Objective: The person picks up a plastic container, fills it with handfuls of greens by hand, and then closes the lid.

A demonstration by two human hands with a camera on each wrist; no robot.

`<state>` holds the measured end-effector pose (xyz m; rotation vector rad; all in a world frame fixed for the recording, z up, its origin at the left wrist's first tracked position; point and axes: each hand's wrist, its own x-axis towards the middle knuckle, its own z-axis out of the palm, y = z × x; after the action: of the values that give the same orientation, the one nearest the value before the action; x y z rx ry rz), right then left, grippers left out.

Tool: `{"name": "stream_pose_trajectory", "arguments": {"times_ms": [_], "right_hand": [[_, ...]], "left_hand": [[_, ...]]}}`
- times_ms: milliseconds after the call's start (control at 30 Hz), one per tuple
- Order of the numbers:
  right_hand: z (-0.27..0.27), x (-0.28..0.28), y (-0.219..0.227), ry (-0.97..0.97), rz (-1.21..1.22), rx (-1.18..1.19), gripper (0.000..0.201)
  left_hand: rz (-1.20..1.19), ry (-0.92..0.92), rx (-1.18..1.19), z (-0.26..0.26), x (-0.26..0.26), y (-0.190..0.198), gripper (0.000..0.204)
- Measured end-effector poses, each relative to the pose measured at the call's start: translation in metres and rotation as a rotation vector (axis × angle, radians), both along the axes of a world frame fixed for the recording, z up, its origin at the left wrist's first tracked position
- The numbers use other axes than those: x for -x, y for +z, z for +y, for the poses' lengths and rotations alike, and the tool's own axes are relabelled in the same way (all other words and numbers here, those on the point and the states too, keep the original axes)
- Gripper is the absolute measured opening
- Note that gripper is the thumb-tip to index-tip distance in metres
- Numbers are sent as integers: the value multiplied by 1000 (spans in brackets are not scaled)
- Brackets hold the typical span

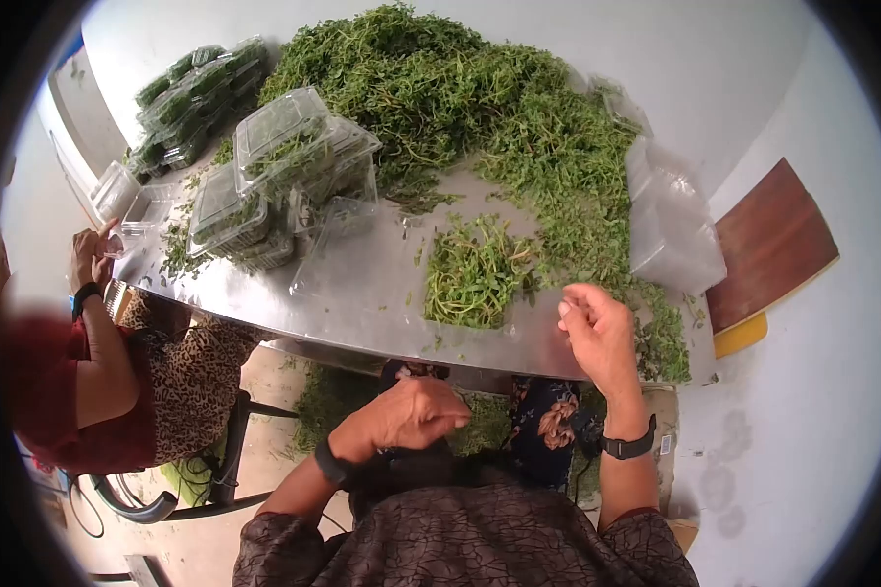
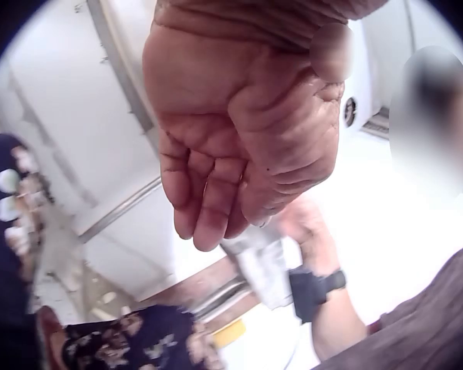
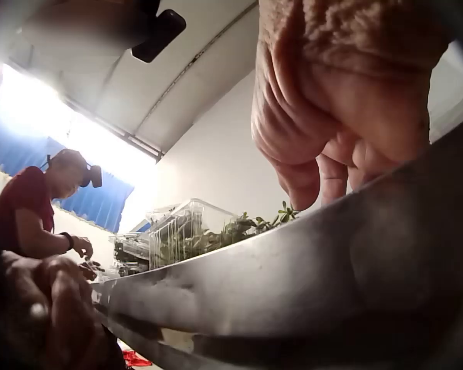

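My left hand point(image 1: 416, 411) hovers over my lap in front of the table edge. Its fingers are loosely bent and hold nothing, as the palm in the left wrist view shows. By the front rim of the metal table point(image 1: 362, 323), my right hand point(image 1: 602, 333) hangs with relaxed, slightly curled fingers and nothing in them. Just left of it on the table lies a squarish clump of leafy green stems point(image 1: 475, 274). In the right wrist view, the right hand point(image 3: 339, 116) appears above the table rim, with the tops of some greens point(image 3: 262, 221) beyond its fingers.
A large heap of greens point(image 1: 411, 78) covers the table's back and right. Clear plastic boxes of greens point(image 1: 294, 147) are stacked left of centre, more filled boxes point(image 1: 201, 98) behind. Plastic bags point(image 1: 671, 220) lie at the right. Another person point(image 1: 88, 382) sits at the left.
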<state>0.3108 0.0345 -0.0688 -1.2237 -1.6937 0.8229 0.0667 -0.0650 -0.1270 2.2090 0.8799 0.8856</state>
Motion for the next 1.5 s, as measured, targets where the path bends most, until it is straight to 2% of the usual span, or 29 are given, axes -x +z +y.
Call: {"name": "stream_pose_trajectory", "arguments": {"times_ms": [33, 100, 133, 200, 233, 300, 433, 600, 867, 1067, 1133, 1233, 1500], "right_hand": [[1, -1, -10, -2, -25, -68, 18], [3, 2, -18, -4, 13, -77, 16], [4, 3, -20, -18, 34, -101, 14], [2, 3, -17, -12, 54, -104, 12], [1, 4, -15, -9, 56, -107, 11], [1, 2, -16, 14, 94, -91, 10], [-1, -2, -11, 77, 171, -3, 9], [-2, -1, -11, 78, 207, -8, 8], [-1, -2, -13, 63, 191, -38, 8], [-1, -1, -14, 66, 236, -46, 7], [-1, 0, -14, 60, 225, -49, 7], [-1, -1, -13, 58, 209, -48, 8], [0, -1, -14, 65, 205, -47, 8]], "left_hand": [[14, 6, 10, -7, 0, 29, 12], [6, 71, -159, -13, 0, 81, 15], [22, 73, -156, -12, 0, 95, 15], [67, 289, -388, -5, 0, 115, 22], [83, 289, -388, -1, 0, 118, 22], [259, 468, -512, 10, -2, 119, 31], [358, 493, -501, 31, -12, 115, 27], [401, 458, -409, 47, -15, 101, 28], [468, 455, -300, 52, -20, 100, 24], [435, 443, -420, 54, -21, 104, 19], [453, 458, -399, 53, -23, 113, 28], [461, 445, -479, 58, -33, 116, 30], [536, 462, -492, 72, -50, 109, 34]]}}
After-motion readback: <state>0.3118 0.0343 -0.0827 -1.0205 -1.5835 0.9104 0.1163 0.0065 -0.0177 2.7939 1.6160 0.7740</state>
